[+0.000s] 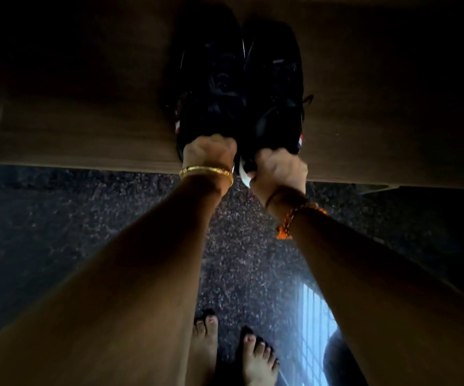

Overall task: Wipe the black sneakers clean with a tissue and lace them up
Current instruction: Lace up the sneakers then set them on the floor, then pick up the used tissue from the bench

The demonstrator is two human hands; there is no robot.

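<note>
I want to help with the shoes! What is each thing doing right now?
Left sneaker: on the table, heel gripped, laces loose.
Right sneaker: on the table, heel gripped, laces loose.
Left hand: closed on the left sneaker's heel.
Right hand: closed on the right sneaker's heel.
Table: holding both sneakers.

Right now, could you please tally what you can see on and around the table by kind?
Black sneakers: 2 (left sneaker, right sneaker)
Hands: 2 (left hand, right hand)
Wrist ornaments: 2 (gold bangle, orange thread band)
Bare feet: 2 (left foot, right foot)
Total: 8
</note>
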